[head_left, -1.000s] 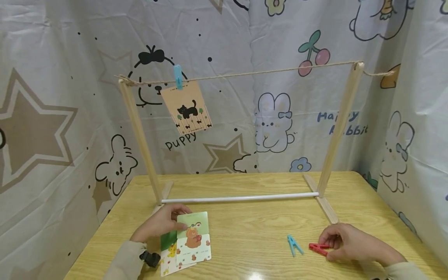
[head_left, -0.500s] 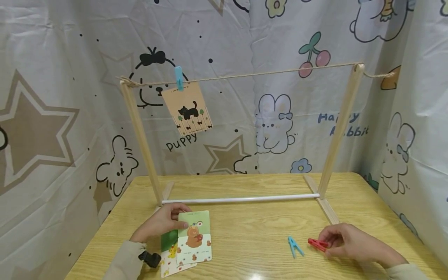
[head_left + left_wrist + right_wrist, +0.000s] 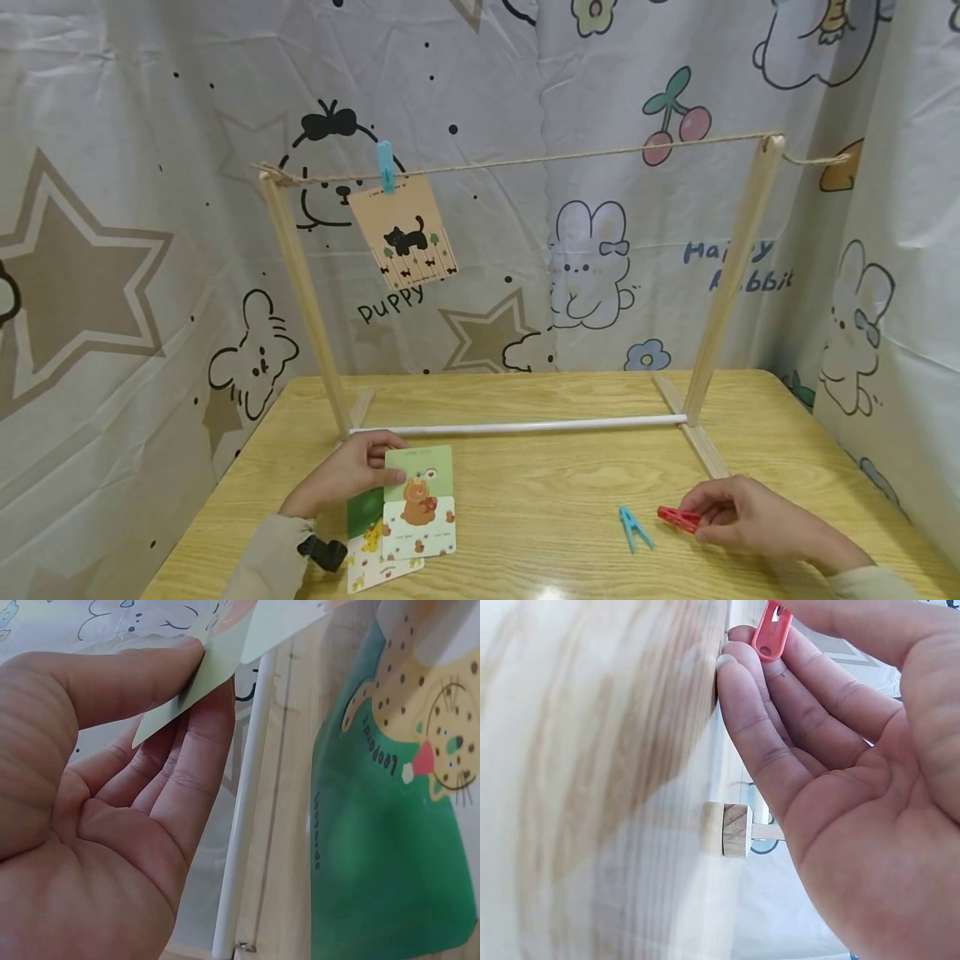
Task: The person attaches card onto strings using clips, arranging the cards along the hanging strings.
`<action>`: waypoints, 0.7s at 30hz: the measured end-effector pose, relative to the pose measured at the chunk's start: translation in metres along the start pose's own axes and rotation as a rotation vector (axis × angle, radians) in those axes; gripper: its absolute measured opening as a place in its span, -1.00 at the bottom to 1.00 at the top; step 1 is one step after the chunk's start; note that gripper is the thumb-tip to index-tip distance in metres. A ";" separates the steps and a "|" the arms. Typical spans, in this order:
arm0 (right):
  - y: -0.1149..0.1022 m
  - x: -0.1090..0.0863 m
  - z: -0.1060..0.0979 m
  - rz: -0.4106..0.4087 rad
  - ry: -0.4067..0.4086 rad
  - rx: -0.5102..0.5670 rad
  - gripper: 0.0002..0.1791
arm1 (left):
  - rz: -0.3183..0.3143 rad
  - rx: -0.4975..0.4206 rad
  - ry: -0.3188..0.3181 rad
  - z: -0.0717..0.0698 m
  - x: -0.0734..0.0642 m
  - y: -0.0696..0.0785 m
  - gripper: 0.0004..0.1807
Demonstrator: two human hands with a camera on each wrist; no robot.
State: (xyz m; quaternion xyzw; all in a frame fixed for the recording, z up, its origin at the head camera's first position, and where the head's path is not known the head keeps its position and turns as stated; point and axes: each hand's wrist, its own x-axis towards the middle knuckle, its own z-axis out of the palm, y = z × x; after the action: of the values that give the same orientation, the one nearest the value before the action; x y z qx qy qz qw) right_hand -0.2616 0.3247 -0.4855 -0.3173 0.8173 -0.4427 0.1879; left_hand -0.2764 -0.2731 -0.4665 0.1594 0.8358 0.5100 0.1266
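Observation:
My left hand (image 3: 360, 469) pinches a green-and-white bear card (image 3: 418, 502) by its upper left edge, thumb in front and fingers behind. Partly covered by it, a second card (image 3: 367, 575) with a green top lies on the table; the left wrist view shows its leopard picture (image 3: 442, 742). Low on the right, my right hand (image 3: 750, 521) pinches a red clothespin (image 3: 678, 519) between thumb and fingers. To the left of that clothespin a blue clothespin (image 3: 634, 530) lies on the table. An orange cat card (image 3: 408, 237) hangs from the string under another blue clothespin (image 3: 386, 167).
A wooden frame with a left post (image 3: 303, 304) and a right post (image 3: 735, 283) stands across the table (image 3: 540, 483). Twine (image 3: 555, 157) runs between the post tops, and a white rod (image 3: 517, 427) joins the feet. A printed curtain (image 3: 495, 75) hangs behind.
The bear card has risen slightly and shifted a little right in my left hand. The red clothespin has lifted and turned slightly in my right hand. The hanging card stays put.

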 end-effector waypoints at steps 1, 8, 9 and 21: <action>0.000 0.000 0.000 -0.004 0.003 -0.003 -0.74 | 0.003 -0.001 0.003 0.000 0.000 0.000 -0.58; 0.000 0.001 0.001 -0.021 0.022 -0.025 -0.75 | 0.021 -0.026 -0.009 -0.003 -0.002 0.003 -0.58; 0.000 0.001 0.001 -0.023 0.026 -0.031 -0.74 | 0.023 -0.029 -0.012 -0.003 -0.001 0.003 -0.60; -0.010 0.004 0.004 -0.006 0.121 -0.147 -0.76 | 0.033 -0.054 0.018 -0.004 -0.001 0.007 -0.71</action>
State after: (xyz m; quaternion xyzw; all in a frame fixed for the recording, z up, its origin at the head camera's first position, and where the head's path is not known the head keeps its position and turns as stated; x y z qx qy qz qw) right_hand -0.2581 0.3155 -0.4793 -0.3053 0.8565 -0.4005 0.1132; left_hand -0.2759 -0.2741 -0.4578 0.1649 0.8200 0.5359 0.1150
